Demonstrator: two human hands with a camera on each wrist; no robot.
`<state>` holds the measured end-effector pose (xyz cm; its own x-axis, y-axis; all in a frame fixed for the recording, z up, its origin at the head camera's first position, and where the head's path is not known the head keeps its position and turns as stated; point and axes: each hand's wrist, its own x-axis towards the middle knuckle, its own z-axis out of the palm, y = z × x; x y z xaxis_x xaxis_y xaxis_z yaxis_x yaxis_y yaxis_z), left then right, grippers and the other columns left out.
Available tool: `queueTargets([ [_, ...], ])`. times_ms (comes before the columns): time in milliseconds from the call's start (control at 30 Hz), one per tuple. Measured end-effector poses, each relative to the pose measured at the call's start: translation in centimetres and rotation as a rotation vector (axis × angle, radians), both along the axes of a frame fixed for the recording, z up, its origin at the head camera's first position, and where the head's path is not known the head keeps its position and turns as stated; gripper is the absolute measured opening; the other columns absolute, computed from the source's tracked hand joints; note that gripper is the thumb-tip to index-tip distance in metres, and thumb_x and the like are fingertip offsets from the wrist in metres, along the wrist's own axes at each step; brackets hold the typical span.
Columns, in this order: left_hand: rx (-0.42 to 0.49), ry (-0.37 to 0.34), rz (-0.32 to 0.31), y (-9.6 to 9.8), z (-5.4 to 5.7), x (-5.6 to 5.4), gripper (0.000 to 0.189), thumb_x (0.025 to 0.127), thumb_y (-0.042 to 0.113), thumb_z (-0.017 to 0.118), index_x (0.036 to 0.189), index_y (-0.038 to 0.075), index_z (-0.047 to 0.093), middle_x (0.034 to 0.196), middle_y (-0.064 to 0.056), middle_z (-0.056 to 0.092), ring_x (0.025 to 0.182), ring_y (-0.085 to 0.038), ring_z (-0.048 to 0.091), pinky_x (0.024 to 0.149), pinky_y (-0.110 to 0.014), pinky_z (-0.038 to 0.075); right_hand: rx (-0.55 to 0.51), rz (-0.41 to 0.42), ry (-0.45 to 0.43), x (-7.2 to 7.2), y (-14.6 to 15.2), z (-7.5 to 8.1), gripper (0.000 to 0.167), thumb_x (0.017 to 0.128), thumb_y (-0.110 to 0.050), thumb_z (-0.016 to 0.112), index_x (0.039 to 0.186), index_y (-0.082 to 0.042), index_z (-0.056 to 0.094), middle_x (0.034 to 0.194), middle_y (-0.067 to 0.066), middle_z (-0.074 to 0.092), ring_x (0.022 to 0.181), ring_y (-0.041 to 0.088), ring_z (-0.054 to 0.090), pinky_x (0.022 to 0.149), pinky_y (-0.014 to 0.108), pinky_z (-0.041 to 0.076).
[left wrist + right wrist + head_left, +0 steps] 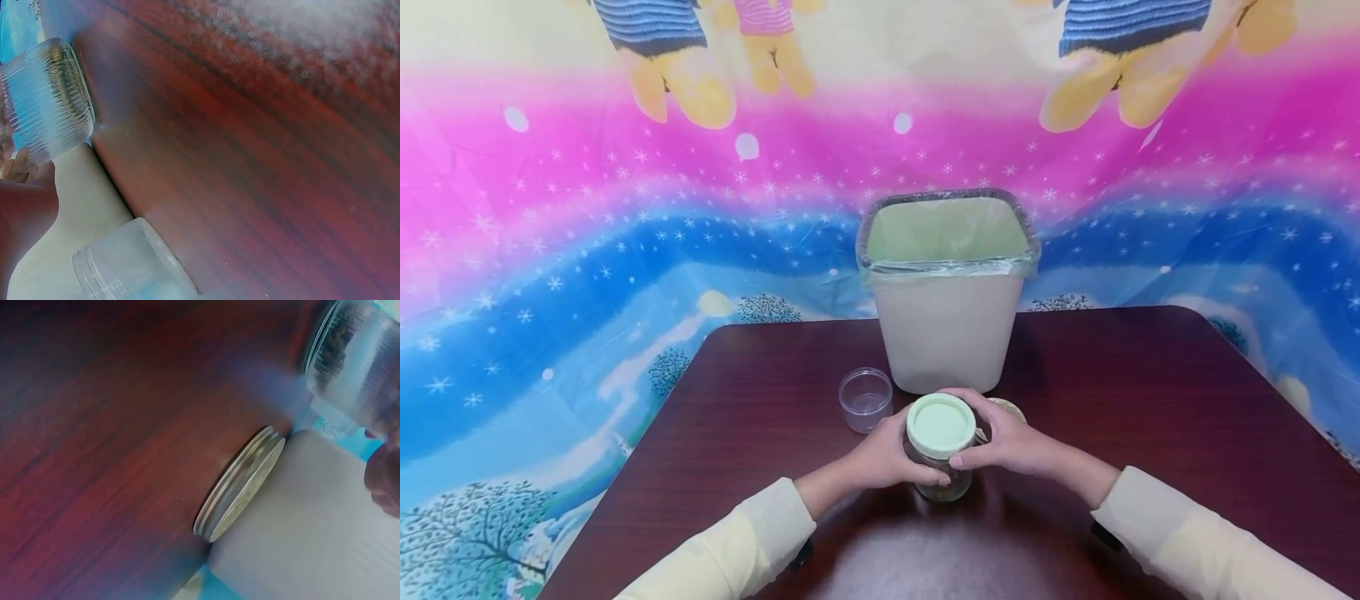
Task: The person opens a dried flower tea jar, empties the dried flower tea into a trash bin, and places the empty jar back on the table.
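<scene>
A ribbed clear jar (47, 103) with a pale green lid (942, 423) stands upright on the table, dark bits in its bottom. My left hand (883, 454) grips it from the left, thumb across the front. From the right, my right hand (1011, 442) holds the jar near the lid, its thumb in front and fingers reaching behind. Behind the left hand stands an open clear plastic tub (865, 400). Partly hidden by the right hand, a flat round gold-coloured lid (240, 484) lies on the table.
A light-coloured bin (947, 325) with a plastic liner and dark rim stands just behind the jar. Under everything is a dark red-brown wooden table (760, 400). A colourful printed cloth (587, 217) hangs behind the table.
</scene>
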<state>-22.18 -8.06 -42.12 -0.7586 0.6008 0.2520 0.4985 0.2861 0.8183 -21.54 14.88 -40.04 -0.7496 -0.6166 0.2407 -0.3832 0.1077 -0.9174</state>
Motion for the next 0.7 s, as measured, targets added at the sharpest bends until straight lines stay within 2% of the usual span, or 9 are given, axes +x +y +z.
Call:
queueTargets([
  [67,-0.001,0.0,0.0,0.0,0.0,0.0,0.083,0.066,0.021,0.091,0.136,0.017,0.047,0.119,0.007,0.062,0.108,-0.007,0.057,0.096,-0.029,0.045,-0.02,-0.012,-0.009,0.4,-0.3,-0.1,0.08,0.078,-0.011,0.079,0.144,-0.006,0.035,0.131,0.014,0.05,0.118,0.021,0.049,0.097,0.027,0.042],
  [167,-0.002,0.001,-0.001,-0.1,-0.1,-0.1,0.084,0.066,0.022,0.091,0.137,0.017,0.047,0.119,0.007,0.062,0.108,-0.008,0.057,0.095,-0.029,0.045,-0.035,-0.076,-0.011,1.2,-0.8,-0.1,0.086,0.076,-0.011,0.081,0.145,-0.004,0.031,0.133,0.016,0.047,0.12,0.026,0.046,0.097,0.025,0.04],
  [333,-0.02,0.009,0.007,-0.1,-0.1,-0.1,0.085,0.067,0.024,0.09,0.139,0.017,0.046,0.119,0.006,0.062,0.107,-0.007,0.058,0.094,-0.028,0.045,-0.049,-0.288,-0.022,3.1,-2.1,-0.1,0.092,0.072,-0.013,0.085,0.144,-0.001,0.031,0.134,0.015,0.047,0.121,0.032,0.046,0.098,0.03,0.04],
  [433,-0.02,-0.001,0.01,-0.1,0.0,-0.1,0.084,0.068,0.023,0.089,0.139,0.017,0.046,0.12,0.006,0.062,0.108,-0.007,0.057,0.095,-0.029,0.045,-0.079,-0.43,-0.089,4.2,-3.3,0.0,0.091,0.07,-0.012,0.086,0.143,-0.002,0.032,0.135,0.015,0.045,0.119,0.032,0.049,0.094,0.034,0.044],
  [533,-0.009,-0.014,0.012,-0.1,0.1,-0.1,0.084,0.068,0.021,0.089,0.14,0.017,0.046,0.121,0.005,0.062,0.11,-0.008,0.056,0.097,-0.029,0.044,-0.103,-0.553,-0.142,5.1,-4.3,0.0,0.09,0.07,-0.012,0.087,0.142,-0.002,0.032,0.136,0.016,0.043,0.116,0.032,0.051,0.091,0.033,0.045],
  [700,-0.02,-0.02,0.026,-0.1,-0.1,-0.1,0.085,0.067,0.021,0.09,0.14,0.017,0.046,0.121,0.005,0.062,0.109,-0.008,0.056,0.097,-0.029,0.043,-0.125,-0.674,-0.167,5.8,-5.6,0.0,0.091,0.069,-0.014,0.088,0.139,0.0,0.031,0.132,0.017,0.044,0.117,0.029,0.05,0.094,0.031,0.042],
])
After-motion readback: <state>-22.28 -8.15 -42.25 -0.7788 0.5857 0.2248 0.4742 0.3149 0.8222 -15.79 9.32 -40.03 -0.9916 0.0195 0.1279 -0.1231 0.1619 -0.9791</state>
